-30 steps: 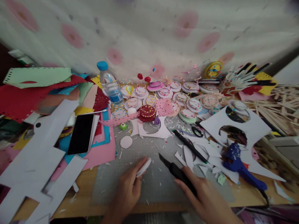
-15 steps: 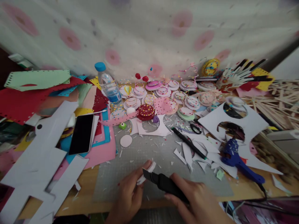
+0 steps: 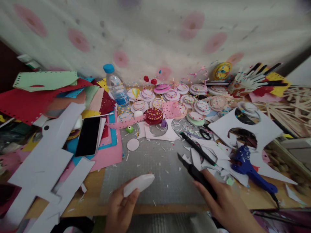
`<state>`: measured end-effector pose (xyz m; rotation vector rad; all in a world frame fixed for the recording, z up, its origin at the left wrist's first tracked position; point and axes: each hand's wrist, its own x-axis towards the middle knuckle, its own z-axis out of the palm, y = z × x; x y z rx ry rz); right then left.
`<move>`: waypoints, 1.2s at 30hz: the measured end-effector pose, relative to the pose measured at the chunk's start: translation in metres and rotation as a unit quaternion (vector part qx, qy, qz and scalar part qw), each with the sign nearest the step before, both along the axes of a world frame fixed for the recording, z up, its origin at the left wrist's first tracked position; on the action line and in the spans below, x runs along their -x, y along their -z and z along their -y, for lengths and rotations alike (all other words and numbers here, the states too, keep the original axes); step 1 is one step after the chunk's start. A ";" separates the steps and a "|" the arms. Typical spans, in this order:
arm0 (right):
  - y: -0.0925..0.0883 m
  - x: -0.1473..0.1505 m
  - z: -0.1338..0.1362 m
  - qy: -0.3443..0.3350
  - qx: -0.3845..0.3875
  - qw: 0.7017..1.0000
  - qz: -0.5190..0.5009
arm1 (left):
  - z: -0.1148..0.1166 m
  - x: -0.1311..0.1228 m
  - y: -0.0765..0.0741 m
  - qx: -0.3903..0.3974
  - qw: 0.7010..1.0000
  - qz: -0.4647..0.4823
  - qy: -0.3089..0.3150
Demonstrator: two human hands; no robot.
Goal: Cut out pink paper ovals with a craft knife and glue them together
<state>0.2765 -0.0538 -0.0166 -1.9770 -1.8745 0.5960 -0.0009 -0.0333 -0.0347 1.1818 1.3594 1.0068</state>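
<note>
Between the thumb and fingers of my left hand (image 3: 122, 202) is a white foam board piece (image 3: 139, 184) with a rounded edge, tilted so its flat face shows. My right hand (image 3: 222, 195) is wrapped round a black utility knife (image 3: 198, 174), whose blade points up and left over the grey cutting mat (image 3: 167, 165). Knife and foam piece are well apart. A small white disc (image 3: 133, 145) lies on the mat beyond my left hand. White offcuts (image 3: 195, 158) and a black pen with a green end (image 3: 194, 145) lie near the knife.
A blue glue gun (image 3: 250, 171) rests at the right on a cut-out white board (image 3: 267, 129). Decorated small discs (image 3: 171, 94) crowd the back beside a water bottle (image 3: 118, 89). At the left are a phone (image 3: 87, 136), coloured sheets (image 3: 46, 79) and white board scraps (image 3: 46, 155).
My right hand has drawn the knife away to the right, off the foam piece. My left hand has shifted left and turned the piece so its face shows. The view has shifted slightly.
</note>
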 end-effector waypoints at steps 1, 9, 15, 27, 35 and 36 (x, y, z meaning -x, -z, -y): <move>-0.001 0.002 0.001 -0.018 0.002 0.999 -0.038 | -0.001 0.000 0.000 0.033 0.999 0.034 -0.009; -0.012 0.041 -0.004 0.085 0.049 0.961 -0.260 | -0.016 -0.021 -0.011 0.121 0.980 0.156 0.030; -0.013 0.082 -0.010 0.091 0.136 0.846 -0.507 | -0.023 -0.027 -0.022 0.085 0.992 0.038 0.086; 0.001 0.068 -0.017 0.077 0.118 0.923 -0.359 | -0.066 -0.010 -0.029 -0.070 0.982 -0.174 -0.007; 0.030 0.041 -0.053 0.022 0.016 0.974 -0.223 | -0.052 0.110 -0.030 -0.197 0.901 -0.379 -0.073; 0.032 0.040 -0.055 0.020 0.006 0.977 -0.212 | -0.048 0.122 -0.032 -0.201 0.888 -0.405 -0.087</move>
